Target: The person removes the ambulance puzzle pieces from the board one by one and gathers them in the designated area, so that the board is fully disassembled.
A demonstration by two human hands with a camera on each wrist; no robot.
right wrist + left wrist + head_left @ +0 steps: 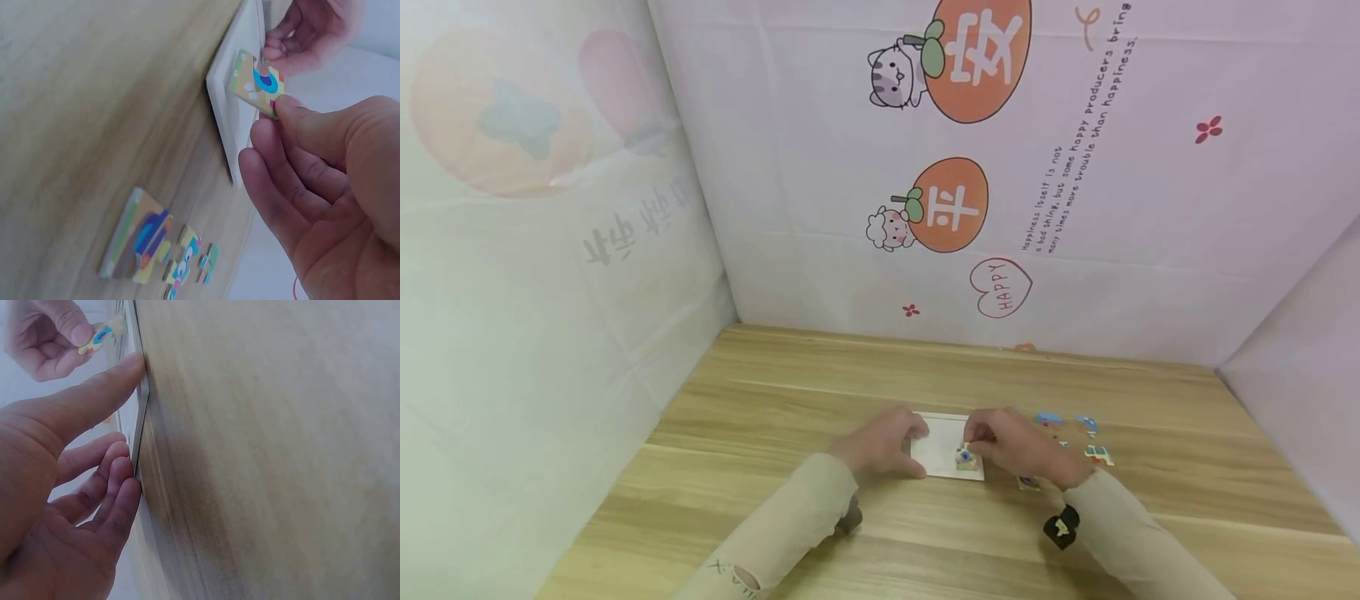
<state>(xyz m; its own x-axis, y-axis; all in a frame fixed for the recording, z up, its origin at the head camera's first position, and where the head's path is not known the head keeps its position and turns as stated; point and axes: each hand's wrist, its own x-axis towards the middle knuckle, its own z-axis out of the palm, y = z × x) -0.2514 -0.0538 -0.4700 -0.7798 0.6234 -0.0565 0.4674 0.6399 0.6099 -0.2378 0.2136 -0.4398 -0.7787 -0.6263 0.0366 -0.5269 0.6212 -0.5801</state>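
Observation:
My right hand pinches a jigsaw puzzle piece between thumb and fingertips. The piece is tan and yellow with a blue ring and a green edge; it is tilted close over the right part of a white puzzle tray. Around the tray's left end, my left hand holds it, thumb at the near edge and fingers along the side. The left wrist view shows the left thumb and fingertips on the tray's thin rim.
Several loose puzzle pieces lie on the wooden table right of the tray, among them a blue one, a pale one and a green-edged one. Printed white cloth stands behind the table and at both sides.

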